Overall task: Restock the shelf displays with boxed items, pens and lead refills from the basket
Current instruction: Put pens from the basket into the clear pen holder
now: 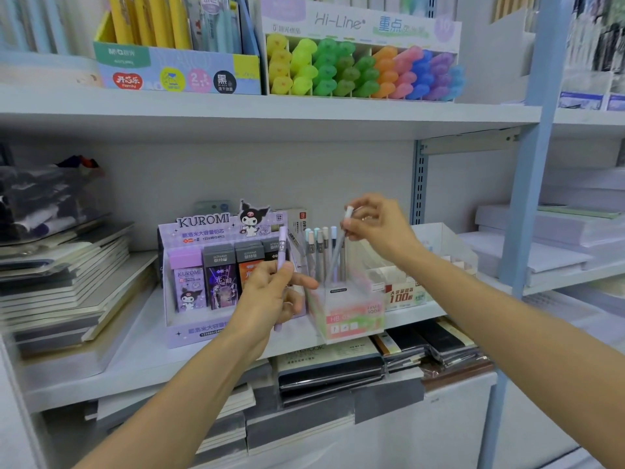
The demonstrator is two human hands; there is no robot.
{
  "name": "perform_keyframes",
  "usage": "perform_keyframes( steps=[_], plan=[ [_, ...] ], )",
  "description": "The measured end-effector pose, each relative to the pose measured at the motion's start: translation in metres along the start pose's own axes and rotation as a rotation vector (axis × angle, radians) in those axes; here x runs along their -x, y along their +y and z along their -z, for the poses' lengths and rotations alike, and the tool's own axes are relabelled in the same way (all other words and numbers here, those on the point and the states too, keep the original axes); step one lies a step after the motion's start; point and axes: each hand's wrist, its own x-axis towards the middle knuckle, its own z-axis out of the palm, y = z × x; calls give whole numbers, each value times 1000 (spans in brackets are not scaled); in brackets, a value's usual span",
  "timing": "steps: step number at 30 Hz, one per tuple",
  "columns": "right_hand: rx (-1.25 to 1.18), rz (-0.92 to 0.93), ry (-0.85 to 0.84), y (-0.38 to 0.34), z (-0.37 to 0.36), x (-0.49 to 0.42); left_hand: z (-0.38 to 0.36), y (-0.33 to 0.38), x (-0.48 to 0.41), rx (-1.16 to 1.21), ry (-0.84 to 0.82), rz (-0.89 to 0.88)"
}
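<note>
Pens held over the clear box (pixel 345 319)
The left grip (pixel 267 299) clasps a lilac pen (pixel 281 245); the right grip (pixel 375 225) pinches a grey pen (pixel 336 258), seemingly white-capped.

Stacked notebooks (pixel 64 265) lie at left; coloured highlighters (pixel 362 71) stand above.

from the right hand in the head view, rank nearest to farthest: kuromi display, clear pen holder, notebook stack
1. clear pen holder, just below the right hand, which pinches a grey pen.
2. Kuromi display, to the left on the same shelf.
3. notebook stack, at the shelf's far left.
</note>
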Motion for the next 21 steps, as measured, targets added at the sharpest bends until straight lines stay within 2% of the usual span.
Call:
perform_keyframes(
  steps=[5,9,16,18,21],
  plan=[
    [80,47,21,17,-9,-6,2,-2,0,47,26,-22],
    [143,76,-58,18,-6,-10,3,-3,-3,116,40,-28],
    [133,101,-84,20,-11,-15,-1,-9,-6,110,45,-60],
    [230,146,-78,21,-15,-16,-1,-9,-6,119,44,-67],
    [540,270,-9,27,-18,-15,-2,-8,-6,110,44,-86]
  ],
)
